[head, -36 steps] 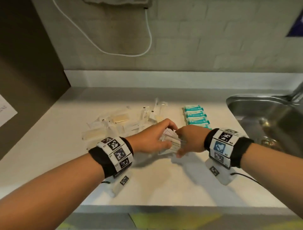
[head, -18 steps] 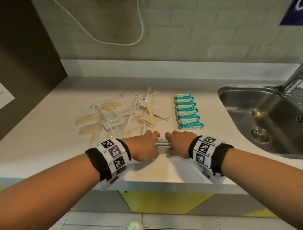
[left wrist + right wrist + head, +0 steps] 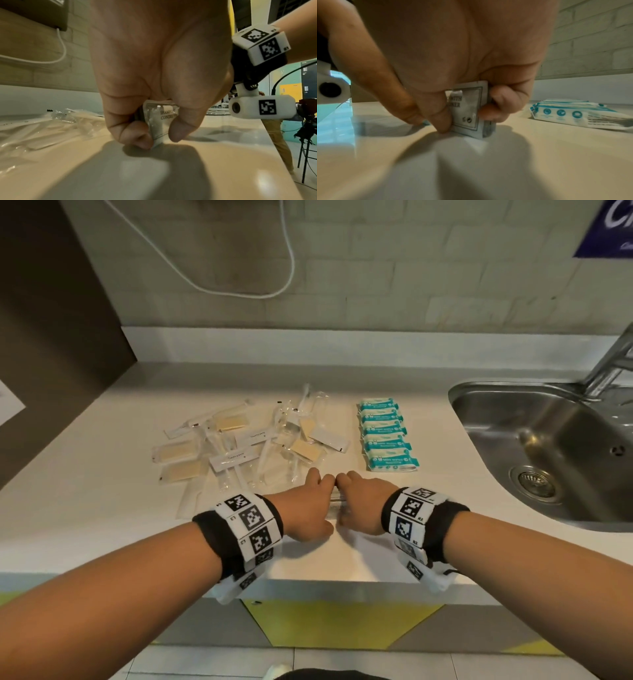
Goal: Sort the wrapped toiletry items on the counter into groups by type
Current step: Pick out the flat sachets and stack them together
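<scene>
Left hand (image 3: 306,510), right hand (image 3: 361,508): both pinch one stack of sachets (image 3: 469,108).
Stack stands on edge on counter (image 3: 102,501), near front; wipes (image 3: 385,436) just behind, clear-wrapped pile (image 3: 239,446) behind-left.

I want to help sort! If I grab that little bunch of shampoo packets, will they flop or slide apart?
Probably slide: the shampoo packets are thin, glossy sachets standing on edge, pinched by the left hand and right hand. Likely light and bendy; their corners curl in the left wrist view.
</scene>
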`<state>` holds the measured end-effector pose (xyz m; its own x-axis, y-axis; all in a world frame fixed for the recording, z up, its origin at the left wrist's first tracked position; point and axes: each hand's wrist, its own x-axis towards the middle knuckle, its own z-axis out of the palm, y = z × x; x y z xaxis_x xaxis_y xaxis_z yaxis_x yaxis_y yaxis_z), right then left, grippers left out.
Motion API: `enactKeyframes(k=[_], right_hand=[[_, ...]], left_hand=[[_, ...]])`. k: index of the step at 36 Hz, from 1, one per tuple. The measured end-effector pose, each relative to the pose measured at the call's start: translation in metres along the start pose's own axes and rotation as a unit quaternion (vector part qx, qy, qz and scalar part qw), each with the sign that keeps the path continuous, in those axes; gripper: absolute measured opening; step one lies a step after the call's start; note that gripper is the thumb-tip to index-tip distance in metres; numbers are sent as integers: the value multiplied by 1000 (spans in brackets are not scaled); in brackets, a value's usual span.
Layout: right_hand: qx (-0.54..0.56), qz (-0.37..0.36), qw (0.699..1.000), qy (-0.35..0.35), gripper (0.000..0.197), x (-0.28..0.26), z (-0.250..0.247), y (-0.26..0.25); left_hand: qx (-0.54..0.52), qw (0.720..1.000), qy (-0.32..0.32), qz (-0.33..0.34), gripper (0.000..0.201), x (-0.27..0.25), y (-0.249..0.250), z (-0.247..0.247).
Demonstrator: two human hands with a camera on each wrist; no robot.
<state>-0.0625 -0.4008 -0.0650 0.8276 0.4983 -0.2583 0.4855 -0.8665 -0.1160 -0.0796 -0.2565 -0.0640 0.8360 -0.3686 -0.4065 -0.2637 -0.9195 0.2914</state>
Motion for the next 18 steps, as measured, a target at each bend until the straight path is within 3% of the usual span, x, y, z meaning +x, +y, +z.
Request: enactKeyframes(k=[3,11,18], right_hand=[[10,-13,1000,-3,56,-2,-1,3],[32,-50,997,-46,28,-2,-22,15],[61,-56,996,-37,25,3,-53,26]], left_hand=[[-16,1000,-1,16,61,1,-2,0],[-59,995,39,67,26,-6,-22,-19],[-126,984,83,94,42,-3,-32,-54]])
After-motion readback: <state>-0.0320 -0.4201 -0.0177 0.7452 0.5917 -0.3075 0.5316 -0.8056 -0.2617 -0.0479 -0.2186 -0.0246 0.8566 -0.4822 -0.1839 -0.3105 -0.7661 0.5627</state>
